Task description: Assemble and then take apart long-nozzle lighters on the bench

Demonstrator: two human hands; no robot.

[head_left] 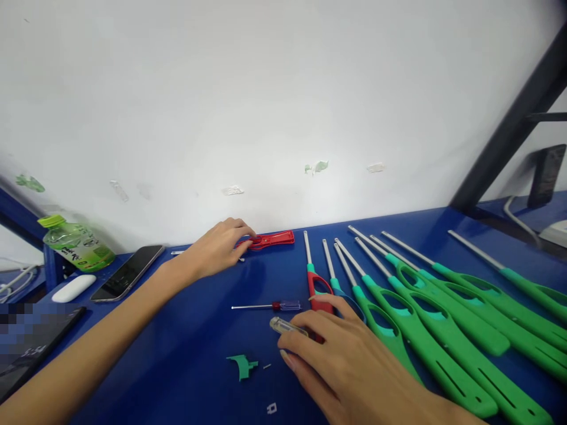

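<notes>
At the back edge of the blue table, my left hand (224, 245) has its fingers curled over the near end of a red plastic casing (277, 238). My right hand (341, 348) is closed round a small clear cylindrical part (286, 326), in front of a red-handled lighter (313, 283). A screwdriver (283, 306) with a red and violet handle lies between my hands. Nearer me are a green trigger piece (243, 366), a tiny metal pin (267, 366) and a small white part (271, 408).
Several long green lighters (416, 330) fan out on the right. At the left are a green-labelled bottle (77, 242), a phone (128, 274), a white mouse (74, 288) and a dark screen (38, 348). A white wall (266, 118) stands behind the table.
</notes>
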